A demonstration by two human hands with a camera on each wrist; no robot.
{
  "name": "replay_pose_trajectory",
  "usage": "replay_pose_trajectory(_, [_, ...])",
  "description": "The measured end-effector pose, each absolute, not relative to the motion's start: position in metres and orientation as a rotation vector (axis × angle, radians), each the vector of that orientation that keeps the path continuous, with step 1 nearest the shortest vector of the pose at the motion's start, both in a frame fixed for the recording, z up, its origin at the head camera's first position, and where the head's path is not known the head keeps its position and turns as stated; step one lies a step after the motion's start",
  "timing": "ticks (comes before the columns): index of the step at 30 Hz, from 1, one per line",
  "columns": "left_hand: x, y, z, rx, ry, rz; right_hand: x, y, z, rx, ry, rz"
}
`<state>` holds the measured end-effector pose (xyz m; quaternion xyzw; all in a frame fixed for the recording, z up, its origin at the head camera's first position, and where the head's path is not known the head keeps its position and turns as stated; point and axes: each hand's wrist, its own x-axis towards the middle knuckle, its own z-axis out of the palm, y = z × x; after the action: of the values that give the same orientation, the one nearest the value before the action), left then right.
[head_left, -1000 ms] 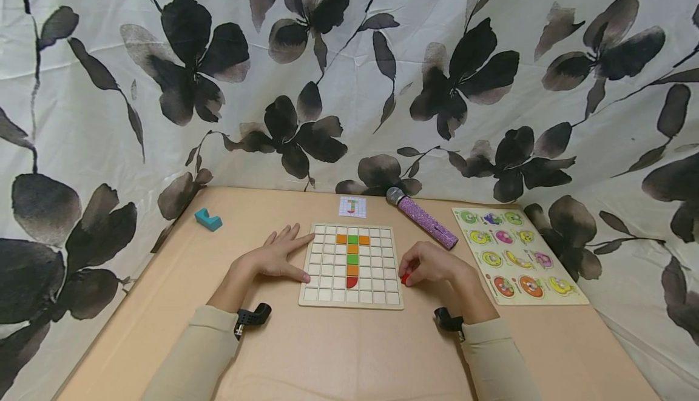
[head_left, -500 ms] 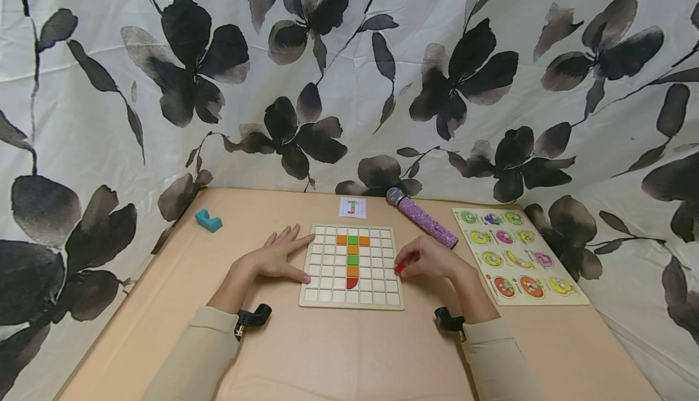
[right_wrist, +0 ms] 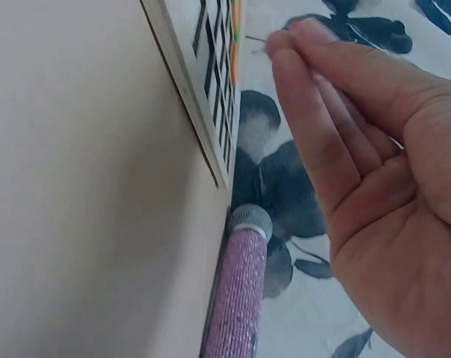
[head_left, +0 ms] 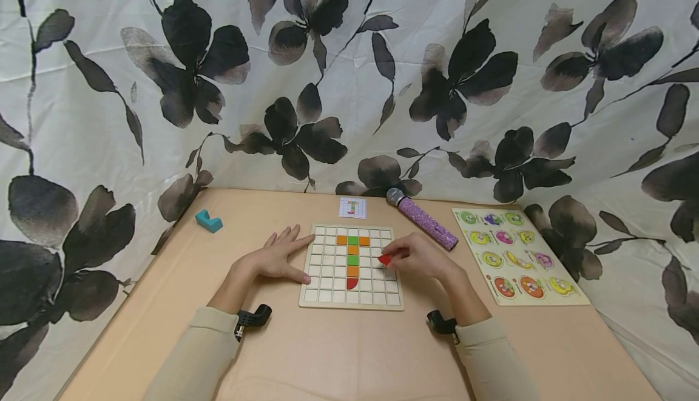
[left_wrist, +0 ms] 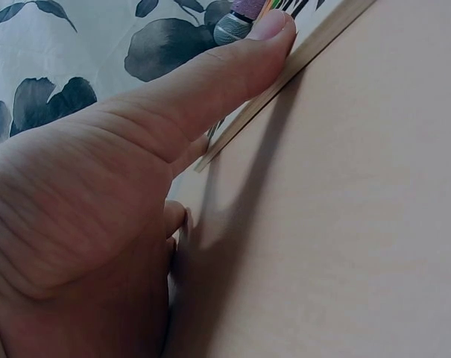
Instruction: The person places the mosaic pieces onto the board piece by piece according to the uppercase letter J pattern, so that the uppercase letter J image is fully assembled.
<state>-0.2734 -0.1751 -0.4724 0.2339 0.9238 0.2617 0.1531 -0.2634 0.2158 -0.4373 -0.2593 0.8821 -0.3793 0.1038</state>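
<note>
A white grid board (head_left: 322,295) lies flat on the table. Orange, green and red tiles (head_left: 352,260) form a T-like shape in its squares, with a red rounded tile (head_left: 352,283) at the bottom of the column. Over the board's right side, my right hand (head_left: 420,258) pinches a small red tile (head_left: 384,259) between thumb and fingertips; the right wrist view (right_wrist: 389,164) barely shows that tile. My left hand (head_left: 273,260) rests at the board's left edge, fingers spread and straight, thumb (left_wrist: 240,67) touching the rim in the left wrist view.
Behind the board lies a small pattern card (head_left: 352,207). A glittery purple microphone (head_left: 426,222) sits at the back right. Beyond it is a fruit picture board (head_left: 519,255). A teal angular block (head_left: 208,220) stands at the back left. A floral cloth (head_left: 349,73) hangs behind the table.
My right hand has lifted the red tile from beside the board's right edge and carried it leftward over the board. The left hand stays where it was.
</note>
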Motion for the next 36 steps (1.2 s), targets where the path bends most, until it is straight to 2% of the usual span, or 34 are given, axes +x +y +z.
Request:
replay_pose_trajectory(12, [-0.273, -0.175, -0.472, 0.676, 2.660, 0.741, -0.266, 0.189, -0.444, -0.942, 2.615, -1.164])
replay_pose_trajectory(36, [-0.273, -0.176, -0.472, 0.671, 2.648, 0.749, -0.261, 0.150, -0.447, -1.024, 2.534, -1.155])
